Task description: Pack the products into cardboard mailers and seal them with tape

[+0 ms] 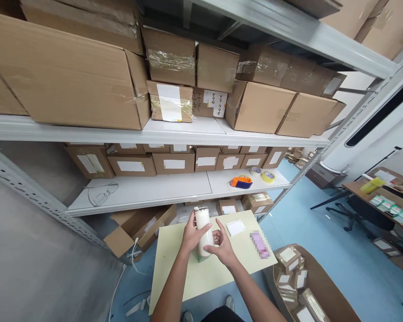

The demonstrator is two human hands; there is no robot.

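Inside the grip: filled by the white cylindrical container (204, 239), with the left hand (192, 235) and the right hand (223, 246) around it.
Left of the grip: a bare strip of pale yellow flat tabletop (168, 255) runs to its edge; past that, an open brown cardboard box (144, 226) juts up its flaps.
Nearer than the grip: bare tabletop lies between the forearms.
Right of the grip: a flat white rectangular card (235, 227), then a pixelated pink-purple object (260, 244); bare tabletop separates them.
Farther right: a large brown carton (325, 273) of small taped boxes flanks the tabletop.
Beyond the grip: the white shelf board (164, 191) bars the way.
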